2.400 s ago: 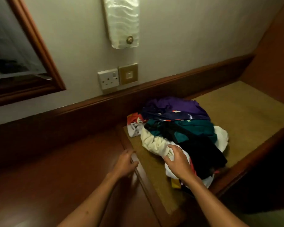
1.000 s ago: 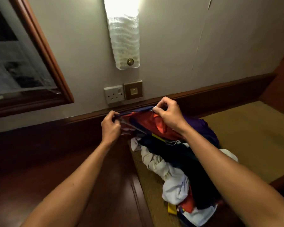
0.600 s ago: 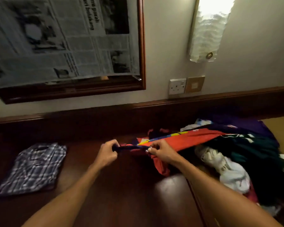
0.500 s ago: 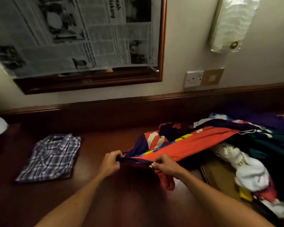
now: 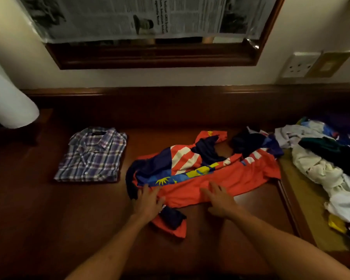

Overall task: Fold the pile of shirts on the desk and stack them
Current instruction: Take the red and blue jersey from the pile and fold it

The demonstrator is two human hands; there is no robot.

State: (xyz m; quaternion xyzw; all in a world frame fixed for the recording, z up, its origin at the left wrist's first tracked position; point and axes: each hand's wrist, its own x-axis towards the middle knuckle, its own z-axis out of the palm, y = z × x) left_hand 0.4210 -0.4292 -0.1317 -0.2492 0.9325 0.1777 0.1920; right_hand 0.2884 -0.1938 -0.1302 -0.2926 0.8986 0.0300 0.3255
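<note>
Leftmost, a folded plaid shirt (image 5: pixel 91 155) lies flat on the dark wooden desk (image 5: pixel 38 219). Beside it, a red jersey (image 5: pixel 220 182) with flag patterns is spread rumpled; the left hand (image 5: pixel 149 201) and right hand (image 5: pixel 218 199) press on its near edge, each grip wide, fingers straight. Farther right sits the unfolded pile of shirts (image 5: pixel 321 162).

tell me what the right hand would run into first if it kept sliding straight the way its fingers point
The right hand lies flat on the red shirt, fingers pointing away toward the wall. It would probably cross the shirt's yellow and blue print, then its navy folds.
</note>
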